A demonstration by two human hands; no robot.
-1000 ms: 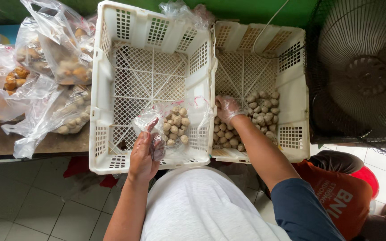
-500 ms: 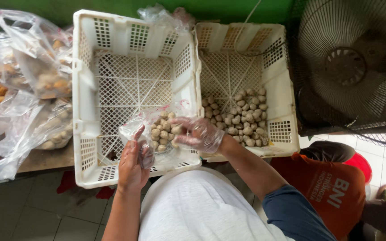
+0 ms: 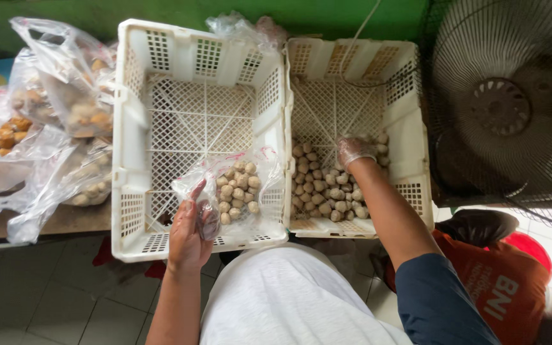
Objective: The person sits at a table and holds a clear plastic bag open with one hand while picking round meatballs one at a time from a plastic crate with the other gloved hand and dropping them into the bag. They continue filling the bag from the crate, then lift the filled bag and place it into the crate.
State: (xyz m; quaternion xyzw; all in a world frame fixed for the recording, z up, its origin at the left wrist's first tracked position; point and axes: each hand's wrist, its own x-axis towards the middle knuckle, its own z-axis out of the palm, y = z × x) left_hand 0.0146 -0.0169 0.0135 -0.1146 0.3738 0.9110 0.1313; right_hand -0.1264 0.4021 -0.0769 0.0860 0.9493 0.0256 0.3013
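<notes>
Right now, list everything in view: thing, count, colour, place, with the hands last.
crates: two, white, side by side on the bench.
meatballs: many, beige, loose in the right crate.
clear bag: one, part-filled with meatballs, in the left crate.
filled bags: several, clear, far left.
fan: one, dark, right.
orange bag: one, lower right.
left hand: bare, holds the clear bag's edge.
right hand: gloved, in the loose meatballs.

Green wall (image 3: 161,13), grey tiled floor (image 3: 39,300), black fan (image 3: 506,108) at right.
</notes>
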